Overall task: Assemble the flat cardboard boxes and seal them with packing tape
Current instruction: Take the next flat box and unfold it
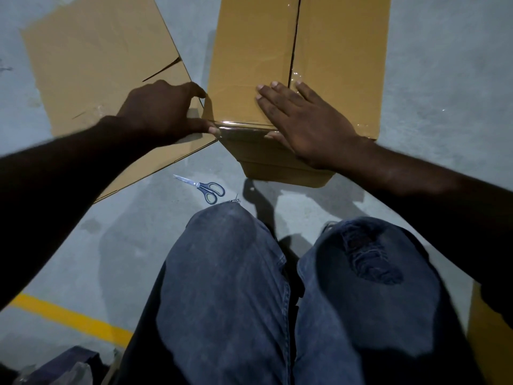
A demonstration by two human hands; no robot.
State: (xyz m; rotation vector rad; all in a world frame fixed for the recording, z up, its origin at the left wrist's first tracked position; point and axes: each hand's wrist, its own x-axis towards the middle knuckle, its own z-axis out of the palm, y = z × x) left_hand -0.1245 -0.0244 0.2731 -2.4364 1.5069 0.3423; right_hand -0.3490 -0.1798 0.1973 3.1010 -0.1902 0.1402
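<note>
Box [263,51] stood on floor [433,65], flat cardboard [97,51] just beside. Right hand [302,126] laid flat on box top, fingers [278,93] straight, over tape [241,125]. Near-left corner gripped by left hand [161,109], fingers curled. Tape may be wrinkled or lifted at edge if pressed unevenly.

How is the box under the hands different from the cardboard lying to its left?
The assembled box stands folded up, flaps closed; the flat cardboard lies unfolded on the floor. Along the assembled box's seam runs clear tape; the flat cardboard's flap slits are open. Both are plain brown.
</note>
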